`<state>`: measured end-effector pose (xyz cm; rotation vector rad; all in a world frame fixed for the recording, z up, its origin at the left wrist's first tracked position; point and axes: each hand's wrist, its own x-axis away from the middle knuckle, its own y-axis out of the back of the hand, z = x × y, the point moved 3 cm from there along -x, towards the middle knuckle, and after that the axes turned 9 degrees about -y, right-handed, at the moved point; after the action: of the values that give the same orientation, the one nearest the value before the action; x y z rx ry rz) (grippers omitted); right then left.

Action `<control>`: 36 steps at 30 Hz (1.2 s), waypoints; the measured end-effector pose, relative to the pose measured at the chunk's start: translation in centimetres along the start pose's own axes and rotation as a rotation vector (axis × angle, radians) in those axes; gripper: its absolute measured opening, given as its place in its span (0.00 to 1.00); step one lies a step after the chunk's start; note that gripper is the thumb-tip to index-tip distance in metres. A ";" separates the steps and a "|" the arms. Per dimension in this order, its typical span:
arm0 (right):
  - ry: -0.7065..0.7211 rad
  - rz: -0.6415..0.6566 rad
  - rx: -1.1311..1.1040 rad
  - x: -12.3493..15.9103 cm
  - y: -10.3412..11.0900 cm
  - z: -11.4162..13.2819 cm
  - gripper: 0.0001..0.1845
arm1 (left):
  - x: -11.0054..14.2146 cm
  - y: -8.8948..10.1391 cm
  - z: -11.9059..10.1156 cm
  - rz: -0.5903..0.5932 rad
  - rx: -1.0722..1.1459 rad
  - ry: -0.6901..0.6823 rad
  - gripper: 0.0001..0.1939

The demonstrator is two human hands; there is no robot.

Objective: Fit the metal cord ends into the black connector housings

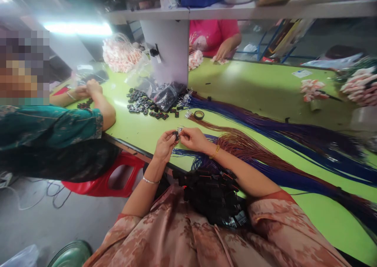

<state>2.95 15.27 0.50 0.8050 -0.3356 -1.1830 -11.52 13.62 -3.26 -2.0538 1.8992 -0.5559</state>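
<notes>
Near the front edge of the green table, my left hand pinches a small black connector housing between thumb and fingers. My right hand is closed right beside it, its fingertips at the housing; silvery wire terminals show there, though the wire in the fingers is too small to make out clearly. Under and behind my right forearm lie long bundles of brown wires and blue wires. A heap of black pieces, apparently more housings, rests against my lap.
Loose black housings lie beside a plastic bag on the green table. A roll of black tape is close to the wire ends. A co-worker's hands work at left; another person in pink sits opposite. A red stool stands left.
</notes>
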 end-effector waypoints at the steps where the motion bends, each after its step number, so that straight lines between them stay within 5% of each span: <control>1: 0.002 0.006 0.016 0.1 -0.2 0.0 0.08 | 0.1 0.0 0.1 0.002 -0.012 0.000 0.17; 10: -0.061 -0.031 -0.065 -1.4 1.5 -1.7 0.15 | 0.5 -0.2 -0.9 0.025 -0.065 -0.020 0.17; 12: -0.196 -0.077 0.085 -2.1 2.4 -3.2 0.13 | 0.3 0.1 -1.3 0.029 -0.056 0.008 0.16; 15: -0.314 0.025 0.330 -2.6 2.4 -4.8 0.10 | 0.1 0.5 -1.3 0.029 -0.036 0.050 0.14; 18: -0.335 0.114 0.439 -2.6 1.6 -5.3 0.10 | 0.0 0.5 -0.8 0.044 -0.030 0.067 0.14; 24: -0.340 0.065 0.514 -2.3 1.7 -4.9 0.13 | 0.2 0.1 -0.4 0.057 -0.033 0.091 0.13; 36: -0.002 -0.170 0.027 -1.8 1.5 -1.9 0.07 | -0.2 -1.0 0.7 0.004 0.193 0.100 0.10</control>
<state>4.51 17.92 0.54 0.8690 -0.2894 -1.3404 -10.35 13.83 -3.45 -1.9320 1.8231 -0.8216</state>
